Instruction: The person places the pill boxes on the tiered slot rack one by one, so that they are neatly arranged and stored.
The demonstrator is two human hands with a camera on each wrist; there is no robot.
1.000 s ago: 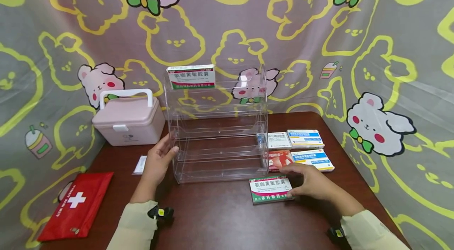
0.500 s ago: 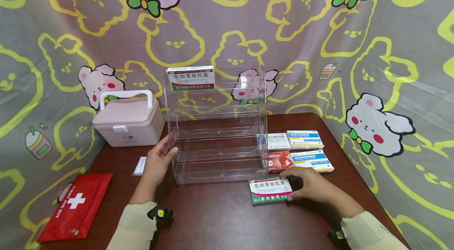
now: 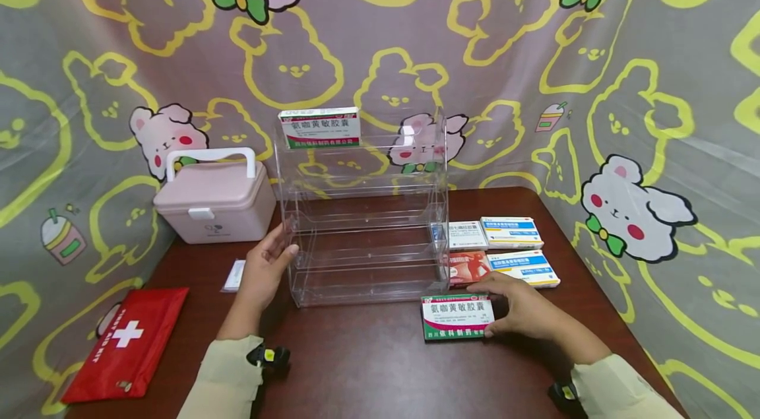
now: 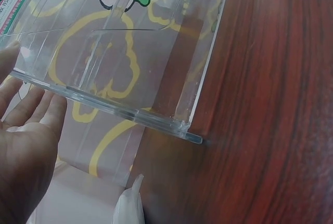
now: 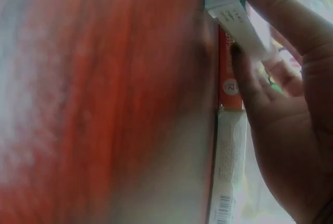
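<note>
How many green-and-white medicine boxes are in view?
2. One box sits at the left of the top tier of the clear rack; the other box is held by the right hand. More may be hidden.

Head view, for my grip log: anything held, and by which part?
Right hand pinches the lower green-white box by its right end; left hand holds the clear rack by its left side.

A cloth-walled booth, more makeshift stall than proper room: drapes printed with cartoon rabbits hang behind the clear rack and to either side of it, around a dark wood-grain counter. Medicine boxes right of the rack and a red first-aid pouch left of it suggest a pharmacy display.
</note>
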